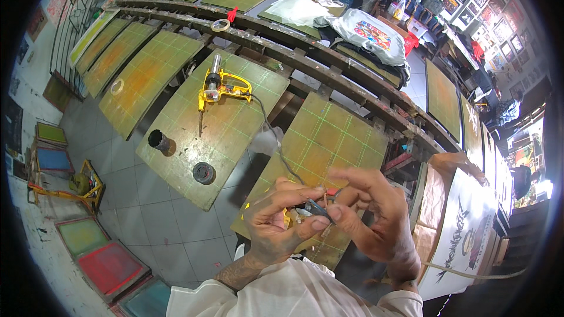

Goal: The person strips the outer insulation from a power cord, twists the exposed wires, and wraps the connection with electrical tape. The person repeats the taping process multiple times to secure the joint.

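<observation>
My left hand [281, 216] pinches a small dark flat part [317, 209] between thumb and fingertips. Facing it, my right hand [376, 217] has its fingers curled in, thumb tip against that part; whatever else its fingers grip is too small to make out. A bit of yellow plastic [286, 218] shows by my left palm. A dark cord [276, 135] runs from my hands up to an opened yellow heat gun [226, 88] with a bare metal barrel, lying on a green-gridded board [235, 152]. Nearer on that board are a black hollow cylinder [160, 141] and a black round cap [203, 172].
Another gridded board [329, 135] lies under my hands. Dark metal rails [329, 73] cross behind, holding tape [220, 25]. A printed white shirt [370, 35] lies beyond. Coloured screen frames [111, 267] lean at the lower left. Right: a printed white sheet [464, 235] and pale cable [476, 275].
</observation>
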A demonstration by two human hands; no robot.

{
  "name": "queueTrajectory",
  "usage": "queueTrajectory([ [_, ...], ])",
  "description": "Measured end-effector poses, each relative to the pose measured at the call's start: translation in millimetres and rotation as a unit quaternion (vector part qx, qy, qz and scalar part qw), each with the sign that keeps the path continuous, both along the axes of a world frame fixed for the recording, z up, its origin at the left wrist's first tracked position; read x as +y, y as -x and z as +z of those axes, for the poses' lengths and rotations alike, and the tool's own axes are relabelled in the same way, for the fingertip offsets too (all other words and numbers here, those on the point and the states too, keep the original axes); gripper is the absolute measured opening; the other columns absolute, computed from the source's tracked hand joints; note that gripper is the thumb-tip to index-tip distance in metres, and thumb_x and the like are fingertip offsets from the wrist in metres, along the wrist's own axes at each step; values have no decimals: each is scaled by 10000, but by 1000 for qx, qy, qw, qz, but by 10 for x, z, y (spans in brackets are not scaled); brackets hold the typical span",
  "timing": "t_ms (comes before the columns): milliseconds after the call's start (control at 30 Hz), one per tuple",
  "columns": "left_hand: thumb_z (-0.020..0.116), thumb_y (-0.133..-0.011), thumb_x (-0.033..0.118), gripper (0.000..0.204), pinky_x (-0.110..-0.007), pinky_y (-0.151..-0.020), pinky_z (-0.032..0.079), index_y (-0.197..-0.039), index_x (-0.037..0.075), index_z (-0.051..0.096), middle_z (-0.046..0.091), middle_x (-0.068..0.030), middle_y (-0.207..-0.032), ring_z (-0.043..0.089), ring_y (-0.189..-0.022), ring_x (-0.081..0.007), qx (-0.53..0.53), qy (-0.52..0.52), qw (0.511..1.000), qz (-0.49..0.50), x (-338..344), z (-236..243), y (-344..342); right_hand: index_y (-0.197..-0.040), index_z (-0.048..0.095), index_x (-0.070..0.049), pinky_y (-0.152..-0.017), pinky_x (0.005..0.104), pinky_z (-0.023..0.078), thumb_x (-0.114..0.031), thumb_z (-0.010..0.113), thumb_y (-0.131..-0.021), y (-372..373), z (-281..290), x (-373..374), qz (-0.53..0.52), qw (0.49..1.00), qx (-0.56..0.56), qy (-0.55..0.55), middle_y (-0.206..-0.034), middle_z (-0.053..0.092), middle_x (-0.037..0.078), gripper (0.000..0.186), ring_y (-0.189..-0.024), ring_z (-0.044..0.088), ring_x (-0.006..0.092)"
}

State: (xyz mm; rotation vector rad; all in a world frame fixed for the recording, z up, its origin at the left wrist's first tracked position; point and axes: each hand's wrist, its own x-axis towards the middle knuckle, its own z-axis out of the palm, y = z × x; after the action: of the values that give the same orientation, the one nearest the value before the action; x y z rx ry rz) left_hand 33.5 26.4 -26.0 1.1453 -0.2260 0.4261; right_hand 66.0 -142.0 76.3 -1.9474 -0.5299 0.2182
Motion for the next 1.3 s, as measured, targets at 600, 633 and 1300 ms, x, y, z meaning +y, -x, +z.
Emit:
queueTrajectory([
  [600,898,-779,153,427,-323,-804,465,-1154,-2,768,784,-104,-1038,695,-909,-196,-17,-107,993,55,97,-11,-20,-1119,695,-7,-538,356,481,-54,783,-887,38,-145,46,13,955,-292,55,-717,584,83,253,-565,585,239],
  [633,894,-779,148,421,-323,-801,462,-1152,-2,769,785,-102,-1034,694,-905,-195,-18,-110,992,55,97,-14,-18,-1101,707,-14,-525,363,470,-54,796,-871,36,-145,39,17,945,-319,75,-705,574,79,250,-560,578,241],
  [1300,870,-750,76,367,-328,-814,460,-1103,24,782,764,-87,-1016,680,-890,-193,-71,-53,995,38,132,-73,-4,-1043,765,-64,-495,364,439,3,773,-742,-106,-156,76,43,951,-306,-12,-670,567,55,308,-549,564,223],
])
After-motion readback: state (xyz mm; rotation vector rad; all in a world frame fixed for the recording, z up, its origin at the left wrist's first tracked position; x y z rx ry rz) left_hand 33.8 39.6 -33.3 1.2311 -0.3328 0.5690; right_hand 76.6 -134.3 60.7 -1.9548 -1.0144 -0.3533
